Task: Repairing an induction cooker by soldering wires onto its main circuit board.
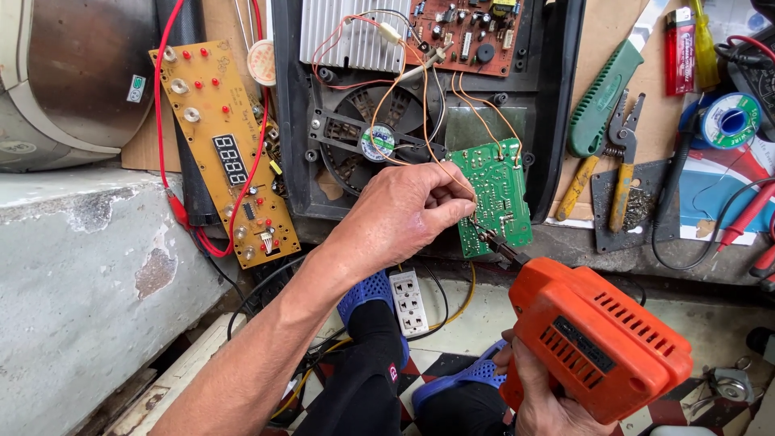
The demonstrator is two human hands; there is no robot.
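Two hands meet at the green circuit board [494,194]: the left hand [408,211] pinches an orange wire [452,173] against its left edge, while the right hand [542,396], below it, grips an orange soldering gun [601,339] angled up-left toward its lower edge.

You sit at a cluttered workbench [646,250] whose front edge runs across at three o'clock. At nine o'clock a rough concrete ledge [81,266] shows peeling, stained paint, and a curved metal casing [73,73] rests above it at eleven. Down at five o'clock the floor [726,323] is pale tile, turning to a red and white checked pattern nearer you. Even daylight fills the scene, without hard shadows.
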